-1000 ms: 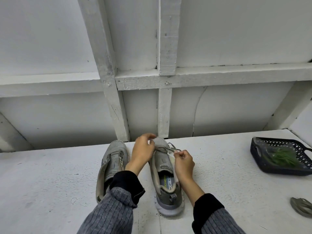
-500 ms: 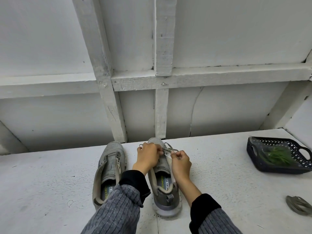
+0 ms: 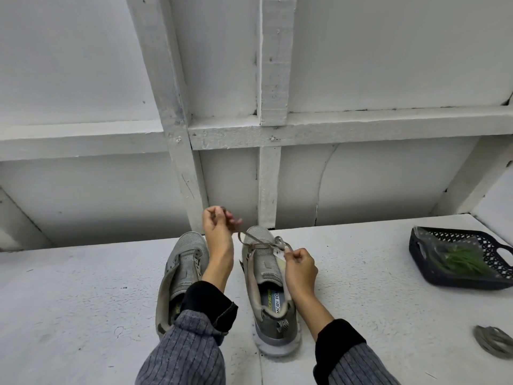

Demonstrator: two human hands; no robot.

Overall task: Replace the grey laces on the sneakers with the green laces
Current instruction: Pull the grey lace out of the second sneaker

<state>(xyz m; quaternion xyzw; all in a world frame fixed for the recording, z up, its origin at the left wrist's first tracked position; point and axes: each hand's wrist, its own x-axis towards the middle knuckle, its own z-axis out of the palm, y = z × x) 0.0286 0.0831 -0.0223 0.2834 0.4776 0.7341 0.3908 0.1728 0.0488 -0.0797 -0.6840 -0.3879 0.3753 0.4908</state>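
Two grey sneakers stand side by side on the white surface, toes pointing away. The left sneaker has no lace in its eyelets. The right sneaker still carries a grey lace near its toe. My left hand is raised above the toes and pinches one end of that lace, pulled taut. My right hand pinches the lace's other side at the sneaker's right edge. Green laces lie in a dark basket at the right.
The dark perforated basket sits at the far right of the surface. A coiled grey lace lies near the right edge in front of it. A white wall with wooden framing rises just behind the sneakers.
My left hand has risen up and to the left, drawing the grey lace out of the right sneaker. My right hand has shifted slightly right along the shoe's edge.
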